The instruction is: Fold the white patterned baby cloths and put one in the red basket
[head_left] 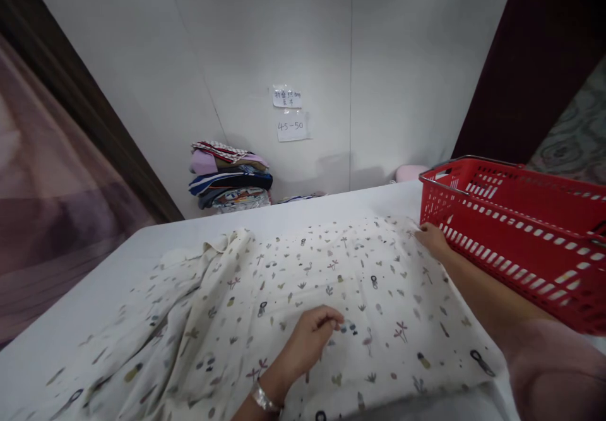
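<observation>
A large cream cloth [303,282], printed with palm trees, flamingos, pineapples and sunglasses, lies across the white table [156,235]. Its right part is spread fairly flat, while the left part is rumpled in loose folds. My left hand [315,332], with a silver bracelet at the wrist, is over the middle of the cloth. Its fingers are curled in against the thumb, and no cloth is bunched in them. At the far right corner of the cloth, my right hand [432,241] has its fingers closed on the edge, close beside the red basket.
A red plastic basket [511,219] with metal handles stands on the right. Beyond the table's far edge is a stack of folded fabrics [230,178], against the grey wall with paper signs [291,125]. A pink object [409,173] sits behind the table. Pinkish curtains [52,175] hang left.
</observation>
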### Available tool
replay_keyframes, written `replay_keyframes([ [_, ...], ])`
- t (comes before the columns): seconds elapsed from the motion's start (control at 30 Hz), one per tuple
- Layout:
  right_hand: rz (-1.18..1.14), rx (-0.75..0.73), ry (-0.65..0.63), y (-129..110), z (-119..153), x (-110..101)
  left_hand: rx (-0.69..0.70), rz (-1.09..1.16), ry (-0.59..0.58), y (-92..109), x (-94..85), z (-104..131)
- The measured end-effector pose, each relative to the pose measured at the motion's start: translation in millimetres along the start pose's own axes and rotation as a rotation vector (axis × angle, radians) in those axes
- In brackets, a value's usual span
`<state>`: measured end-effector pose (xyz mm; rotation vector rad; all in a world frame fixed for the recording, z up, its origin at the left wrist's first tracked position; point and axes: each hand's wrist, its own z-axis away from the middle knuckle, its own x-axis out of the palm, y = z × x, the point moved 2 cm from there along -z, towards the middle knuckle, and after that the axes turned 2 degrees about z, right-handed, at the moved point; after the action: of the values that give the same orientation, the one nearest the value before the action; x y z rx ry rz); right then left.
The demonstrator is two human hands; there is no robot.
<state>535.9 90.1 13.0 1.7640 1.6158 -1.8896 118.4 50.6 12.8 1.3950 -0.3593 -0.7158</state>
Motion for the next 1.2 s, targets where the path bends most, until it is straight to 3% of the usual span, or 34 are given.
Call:
replay_keyframes([
  [0.07, -0.053, -0.083, -0.027, -27.3, 24.8, -0.7, -0.044, 0.227, 0.063, 0.6, 4.1, -10.9],
  [0.13, -0.199, -0.393, -0.111, -63.9, 71.0, -2.2, -0.089, 0.496, 0.141, 0.6, 7.4, -20.0],
  [0.17, -0.256, -0.559, -0.188, -81.6, 100.1, -3.5, -0.114, 0.634, 0.177, -0.4, 8.8, -23.8],
  [0.27, -0.336, -1.029, -0.574, -118.5, 186.5, -7.8, -0.211, 0.963, 0.225, -9.2, 12.3, -31.3],
  [0.33, -0.354, -1.11, -0.692, -124.4, 214.4, -11.0, -0.284, 1.062, 0.209, -17.8, 13.5, -32.2],
  [0.37, -0.353, -1.073, -0.717, -122.7, 214.7, -11.2, -0.308, 1.084, 0.201, -21.4, 13.6, -31.3],
  [0.43, -0.316, -0.877, -0.68, -111.3, 190.0, -8.7, -0.291, 1.109, 0.214, -24.9, 12.7, -27.4],
  [0.5, -0.203, -0.627, -0.541, -91.4, 143.0, -5.0, -0.198, 1.132, 0.257, -22.9, 11.2, -21.4],
  [0.57, 0.033, -0.334, -0.335, -65.2, 90.5, -3.7, -0.094, 1.15, 0.282, -18.3, 10.8, -14.2],
  [0.6, 0.179, -0.174, -0.3, -51.1, 67.6, -3.1, -0.059, 1.15, 0.283, -16.7, 11.2, -10.4],
  [0.67, 0.296, -0.012, -0.28, -28.2, 32.8, -1.6, -0.024, 1.107, 0.315, -17.8, 12.8, -2.7],
  [0.73, 0.354, 0.098, -0.296, -11.6, 13.0, 2.6, -0.027, 0.968, 0.423, -25.0, 14.6, 4.4],
  [0.83, 0.376, 0.192, -0.308, -0.3, 3.4, 14.6, -0.03, 0.596, 0.612, -38.5, 17.3, 12.0],
  [0.97, 0.308, 0.176, -0.272, -2.5, 3.1, 27.7, 0.041, 0.265, 0.694, -46.2, 16.1, 11.9],
  [1.1, 0.171, 0.099, -0.159, -14.8, 4.5, 24.7, 0.051, 0.264, 0.721, -48.5, 3.4, 4.8],
  [1.2, 0.048, 0.0, -0.11, -39.0, 16.4, 16.3, 0.023, 0.389, 0.695, -50.2, -3.7, 2.0],
])
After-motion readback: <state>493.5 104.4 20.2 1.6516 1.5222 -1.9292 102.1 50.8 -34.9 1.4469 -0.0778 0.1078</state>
